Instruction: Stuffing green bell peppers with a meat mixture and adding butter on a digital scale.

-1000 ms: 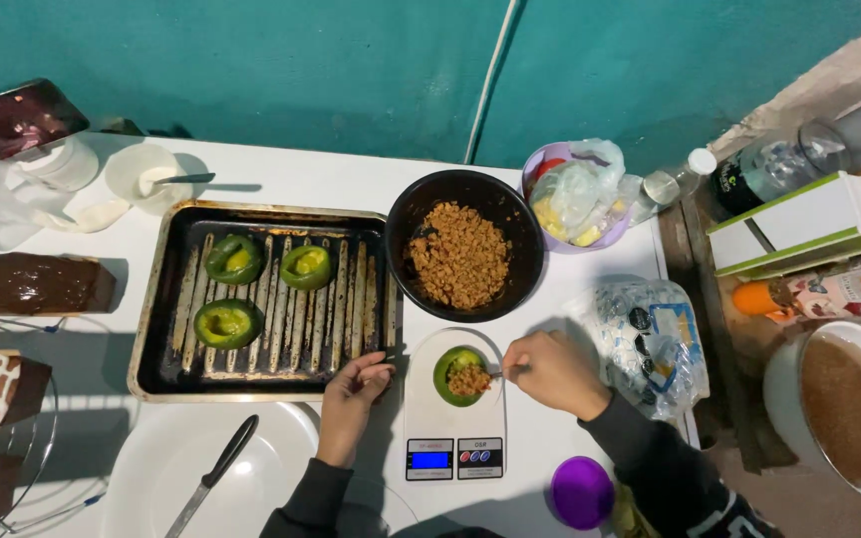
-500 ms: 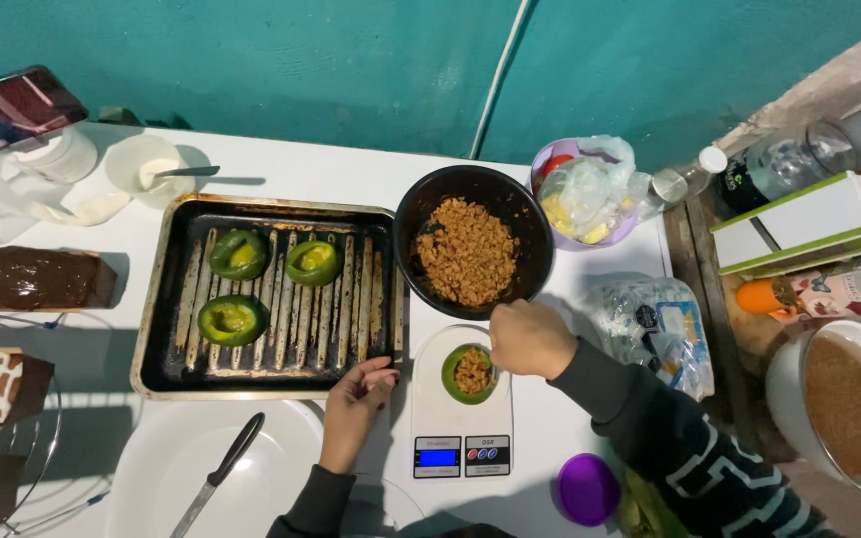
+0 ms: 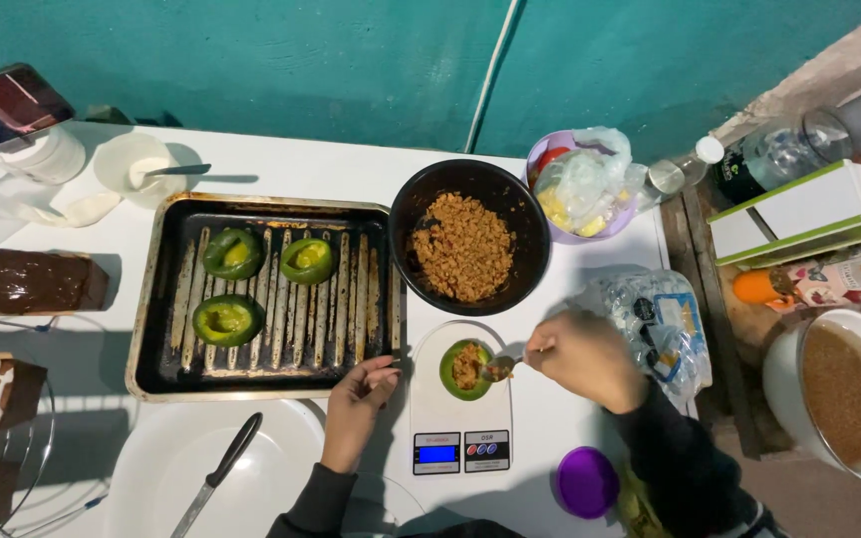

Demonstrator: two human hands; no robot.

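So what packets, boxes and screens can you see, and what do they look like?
Scale screen: small glowing blue rectangle, front of the white kitchen scale, beside two round buttons.
Phone: far left corner, propped up, lit screen with a dark picture.
Plastic packet: right of the right hand, crinkly clear with blue and dark print.
Box: far right, long, white with green edges.
Carton: below it, pale with colourful pictures.

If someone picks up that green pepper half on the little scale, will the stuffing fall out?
Probably some would, if it tilts. The green pepper half sits open side up on the scale, and its crumbly brown filling looks loose, like that in the black bowl. Its rounded underside may let it rock. It likely feels light, with a smooth, maybe slippery skin. The right hand holds a spoon at it.
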